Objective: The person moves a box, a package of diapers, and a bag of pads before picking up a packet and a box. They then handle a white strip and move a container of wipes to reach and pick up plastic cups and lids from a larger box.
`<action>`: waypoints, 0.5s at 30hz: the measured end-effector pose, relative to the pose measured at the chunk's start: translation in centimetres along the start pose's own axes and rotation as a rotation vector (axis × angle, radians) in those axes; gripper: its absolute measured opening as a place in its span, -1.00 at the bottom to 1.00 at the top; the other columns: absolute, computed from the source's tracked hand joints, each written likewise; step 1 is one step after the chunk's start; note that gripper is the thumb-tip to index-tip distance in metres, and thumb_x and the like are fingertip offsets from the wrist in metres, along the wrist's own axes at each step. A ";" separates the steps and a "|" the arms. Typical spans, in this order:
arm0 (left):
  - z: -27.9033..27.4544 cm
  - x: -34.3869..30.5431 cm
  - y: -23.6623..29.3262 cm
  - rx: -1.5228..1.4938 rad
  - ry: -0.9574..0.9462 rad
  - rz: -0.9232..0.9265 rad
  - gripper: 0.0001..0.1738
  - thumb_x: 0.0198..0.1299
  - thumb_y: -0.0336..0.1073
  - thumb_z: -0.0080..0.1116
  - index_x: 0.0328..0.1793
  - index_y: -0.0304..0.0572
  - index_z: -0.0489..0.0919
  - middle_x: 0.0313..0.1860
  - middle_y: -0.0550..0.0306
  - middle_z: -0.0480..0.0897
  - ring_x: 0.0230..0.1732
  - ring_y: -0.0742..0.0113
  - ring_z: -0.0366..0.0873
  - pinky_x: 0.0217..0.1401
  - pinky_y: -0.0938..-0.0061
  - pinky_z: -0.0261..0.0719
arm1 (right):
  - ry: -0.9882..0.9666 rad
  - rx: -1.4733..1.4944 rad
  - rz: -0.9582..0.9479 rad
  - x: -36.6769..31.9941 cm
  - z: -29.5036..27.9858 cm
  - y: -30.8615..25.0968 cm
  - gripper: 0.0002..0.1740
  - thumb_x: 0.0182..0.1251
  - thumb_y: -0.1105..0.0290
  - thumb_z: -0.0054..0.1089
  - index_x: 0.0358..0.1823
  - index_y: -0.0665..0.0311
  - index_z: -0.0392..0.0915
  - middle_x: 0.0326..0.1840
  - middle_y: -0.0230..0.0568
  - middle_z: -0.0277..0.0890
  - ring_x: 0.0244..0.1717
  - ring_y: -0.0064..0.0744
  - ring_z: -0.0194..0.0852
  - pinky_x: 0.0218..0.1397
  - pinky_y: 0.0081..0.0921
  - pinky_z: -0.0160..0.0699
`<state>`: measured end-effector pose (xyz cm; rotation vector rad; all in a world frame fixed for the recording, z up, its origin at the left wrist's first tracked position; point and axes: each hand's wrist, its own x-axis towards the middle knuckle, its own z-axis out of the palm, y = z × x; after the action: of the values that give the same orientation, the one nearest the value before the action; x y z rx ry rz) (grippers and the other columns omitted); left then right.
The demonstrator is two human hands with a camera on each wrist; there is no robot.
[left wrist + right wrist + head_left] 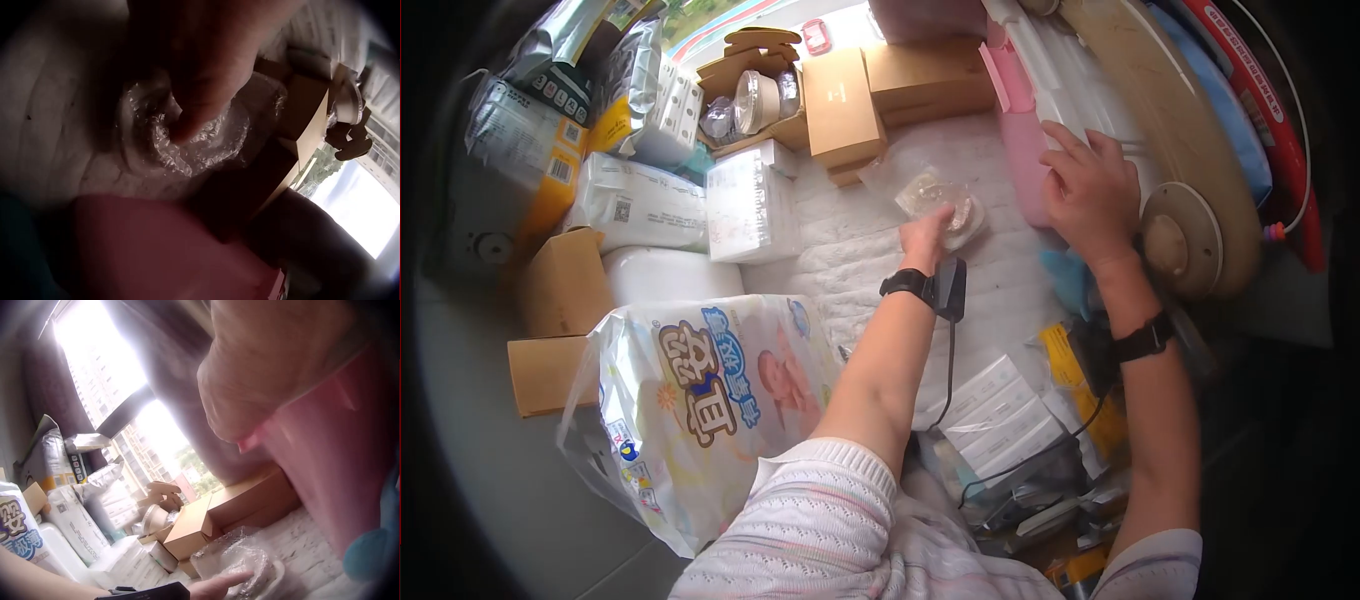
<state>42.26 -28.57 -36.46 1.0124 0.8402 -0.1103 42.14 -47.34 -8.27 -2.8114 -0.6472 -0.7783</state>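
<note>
Bag (923, 190) toward the white padding's (820, 235) far right corner.
Left hand (923, 239), thumb on it; right hand (1096, 194), fingers bent by pink bin (1022, 165). We can't tell either grip's hold; we'd gather loose plastic first.

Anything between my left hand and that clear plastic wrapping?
Nothing visible: the left hand touches the clear plastic wrapping on the pale quilted surface. The brown carton stands beyond, and the pink container lies off to the right, neither between them.
</note>
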 end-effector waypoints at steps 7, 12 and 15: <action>0.2 -4.6 5.1 -0.190 -0.121 -0.187 -0.46 -0.13 -0.50 0.33 0.03 -0.54 0.44 -0.04 -0.14 0.56 -0.10 0.07 0.58 -0.09 0.17 0.56 | 0.005 -0.002 0.005 0.1 -0.3 -0.1 -0.86 -0.02 0.37 0.16 -0.37 0.03 0.59 0.13 -0.73 0.44 0.06 -0.25 0.34 -0.09 -0.32 0.35; 0.8 -9.2 10.6 -0.034 -0.329 -0.260 -0.53 0.00 -0.38 0.28 0.08 -0.27 0.46 -0.04 0.00 0.57 -0.03 0.12 0.56 -0.08 0.04 0.56 | 0.023 0.027 0.012 0.0 -0.4 0.0 -0.86 -0.02 0.37 0.16 -0.37 0.03 0.59 0.13 -0.73 0.44 0.05 -0.25 0.33 -0.08 -0.32 0.34; 0.1 -9.0 11.5 0.103 -0.460 -0.163 -0.46 -0.05 -0.36 0.34 0.10 -0.29 0.45 -0.02 0.01 0.57 -0.01 0.12 0.55 -0.06 0.11 0.53 | 0.012 0.023 0.017 0.1 -0.4 -0.1 -0.87 -0.02 0.37 0.16 -0.38 0.04 0.59 0.13 -0.73 0.44 0.05 -0.25 0.33 -0.07 -0.32 0.34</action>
<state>41.22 -24.82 -22.32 0.9615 0.4963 -0.5109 41.96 -47.35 -7.90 -2.7859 -0.6252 -0.7796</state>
